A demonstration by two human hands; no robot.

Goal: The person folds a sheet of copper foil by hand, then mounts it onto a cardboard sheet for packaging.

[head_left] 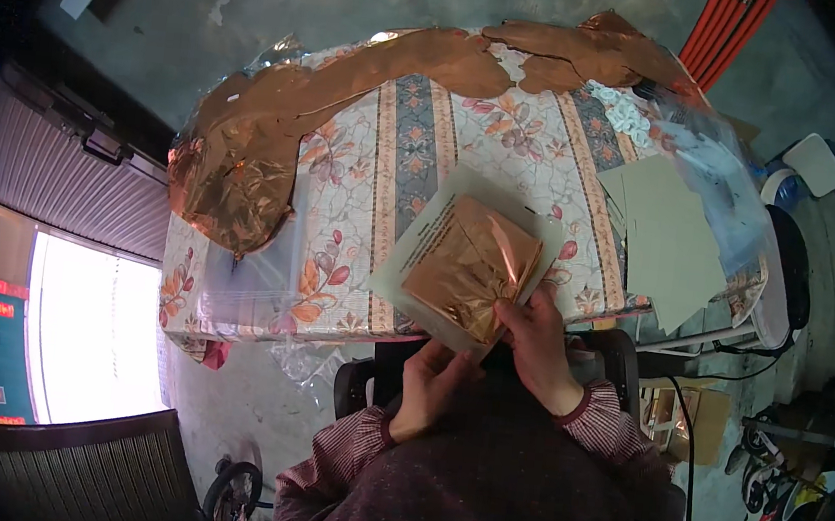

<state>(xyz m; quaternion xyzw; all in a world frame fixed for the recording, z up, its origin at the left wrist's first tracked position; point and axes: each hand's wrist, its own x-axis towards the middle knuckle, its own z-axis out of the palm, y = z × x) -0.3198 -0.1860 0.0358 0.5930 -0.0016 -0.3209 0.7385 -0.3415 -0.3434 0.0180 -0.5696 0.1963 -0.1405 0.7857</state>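
A pale printed card (395, 273) with a folded, shiny copper-coloured foil sheet (474, 251) on its face is held over the near edge of the table. The card is turned at a slant. My left hand (434, 381) grips its lower corner, thumb on top and the other fingers hidden beneath. At its right side, my right hand (534, 337) pinches the edge, with the thumb pressing on the crinkled foil.
A patterned cloth covers the table (344, 193). Crumpled copper foil (246, 164) runs along its far and left edges. Pale cardboard sheets (666, 239) and clear plastic (721, 189) lie on the right; flat clear bags (250, 275) lie on the left. A black cable (692, 438) hangs at the right.
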